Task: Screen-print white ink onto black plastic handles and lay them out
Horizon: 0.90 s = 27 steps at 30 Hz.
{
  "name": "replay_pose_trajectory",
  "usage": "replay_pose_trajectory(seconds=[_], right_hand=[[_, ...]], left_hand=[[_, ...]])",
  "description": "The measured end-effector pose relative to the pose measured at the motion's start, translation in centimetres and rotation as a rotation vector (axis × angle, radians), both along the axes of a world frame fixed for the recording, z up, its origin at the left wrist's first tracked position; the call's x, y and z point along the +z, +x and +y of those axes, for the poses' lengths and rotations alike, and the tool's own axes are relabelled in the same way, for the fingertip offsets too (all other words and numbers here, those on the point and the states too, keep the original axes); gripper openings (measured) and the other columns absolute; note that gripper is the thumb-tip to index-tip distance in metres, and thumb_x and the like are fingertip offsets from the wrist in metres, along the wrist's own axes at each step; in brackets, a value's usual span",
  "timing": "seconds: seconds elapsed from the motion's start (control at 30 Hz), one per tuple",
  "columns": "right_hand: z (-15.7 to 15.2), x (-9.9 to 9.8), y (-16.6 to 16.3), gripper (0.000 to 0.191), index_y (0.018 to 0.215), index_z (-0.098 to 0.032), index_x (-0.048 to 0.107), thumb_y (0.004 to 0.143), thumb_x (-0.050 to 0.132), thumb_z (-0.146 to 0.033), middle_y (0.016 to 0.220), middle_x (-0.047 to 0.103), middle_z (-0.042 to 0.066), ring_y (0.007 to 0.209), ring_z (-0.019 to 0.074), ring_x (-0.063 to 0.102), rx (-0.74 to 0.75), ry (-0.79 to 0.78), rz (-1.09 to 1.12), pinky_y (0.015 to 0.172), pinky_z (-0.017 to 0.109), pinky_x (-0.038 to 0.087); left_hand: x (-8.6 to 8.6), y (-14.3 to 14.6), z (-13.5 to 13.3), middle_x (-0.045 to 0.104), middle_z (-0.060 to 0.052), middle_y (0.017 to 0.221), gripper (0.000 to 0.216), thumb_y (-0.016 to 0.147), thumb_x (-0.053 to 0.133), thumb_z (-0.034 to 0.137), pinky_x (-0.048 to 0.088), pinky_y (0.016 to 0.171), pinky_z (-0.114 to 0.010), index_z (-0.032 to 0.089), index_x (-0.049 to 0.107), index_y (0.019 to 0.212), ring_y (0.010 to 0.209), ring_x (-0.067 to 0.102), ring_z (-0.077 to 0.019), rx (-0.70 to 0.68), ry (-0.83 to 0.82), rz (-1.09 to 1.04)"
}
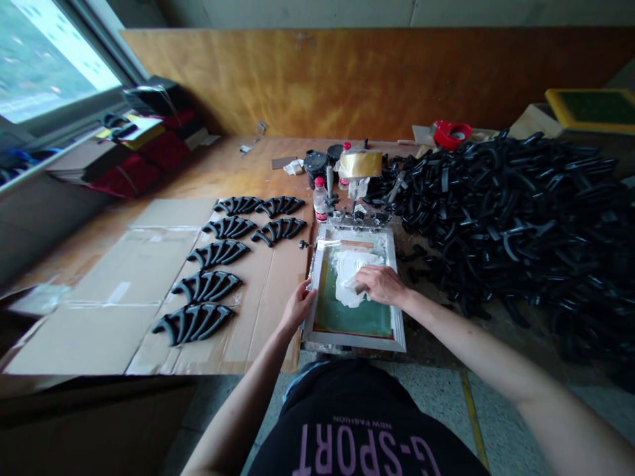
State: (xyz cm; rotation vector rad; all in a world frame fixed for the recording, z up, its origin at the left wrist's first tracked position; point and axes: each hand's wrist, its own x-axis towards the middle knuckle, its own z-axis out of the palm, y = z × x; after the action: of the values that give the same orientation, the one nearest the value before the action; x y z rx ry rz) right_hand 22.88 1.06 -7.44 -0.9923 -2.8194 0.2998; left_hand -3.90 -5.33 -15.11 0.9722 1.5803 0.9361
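Note:
A small screen-printing frame with a green mesh lies flat at the table's near edge, smeared with white ink. My right hand is closed on a squeegee or wiper pressed into the white ink on the mesh; the tool is mostly hidden under my fingers. My left hand grips the frame's left rail, fingers curled over its edge. Left of the frame, several fans of black curved plastic parts lie in rows on flattened cardboard.
A big heap of black curved plastic parts fills the table's right side. Behind the frame stand a small bottle, dark jars and a yellow tape roll. A red tape dispenser sits by the wooden back wall. Window at left.

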Motion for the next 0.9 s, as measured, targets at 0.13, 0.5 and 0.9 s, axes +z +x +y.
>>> replay_pose_trajectory(seconds=[0.13, 0.5, 0.9], right_hand=[[-1.5, -1.6, 0.0, 0.026, 0.095, -0.018, 0.066, 0.082, 0.049, -0.003, 0.096, 0.067, 0.007, 0.088, 0.0183, 0.060, 0.009, 0.033, 0.028, 0.072, 0.027, 0.042], [8.1, 5.8, -1.0, 0.060, 0.143, -0.027, 0.045, 0.087, 0.065, -0.037, 0.111, 0.067, 0.007, 0.092, 0.0225, 0.064, -0.491, 0.087, 0.167, 0.080, 0.033, 0.048], [1.2, -5.3, 3.4, 0.026, 0.082, -0.018, 0.065, 0.084, 0.066, -0.044, 0.094, 0.066, 0.009, 0.095, 0.0230, 0.059, -0.498, -0.131, 0.027, 0.087, 0.035, 0.045]], left_hand=[[0.2, 0.0, 0.1, 0.064, 0.000, 0.073, 0.065, 0.073, 0.067, 0.050, 0.040, 0.053, -0.021, 0.015, 0.058, 0.127, 0.060, 0.056, -0.0127, 0.006, -0.008, -0.024], [7.7, -0.6, 0.4, 0.057, 0.004, 0.065, 0.067, 0.080, 0.060, 0.061, 0.031, 0.045, -0.020, 0.022, 0.053, 0.135, 0.050, 0.048, -0.0098, -0.045, 0.040, -0.121], [16.5, 3.1, 7.6, 0.070, -0.006, 0.086, 0.049, 0.085, 0.048, 0.066, 0.053, 0.058, -0.023, 0.020, 0.057, 0.100, 0.073, 0.066, -0.0145, 0.206, 0.474, -0.380]])
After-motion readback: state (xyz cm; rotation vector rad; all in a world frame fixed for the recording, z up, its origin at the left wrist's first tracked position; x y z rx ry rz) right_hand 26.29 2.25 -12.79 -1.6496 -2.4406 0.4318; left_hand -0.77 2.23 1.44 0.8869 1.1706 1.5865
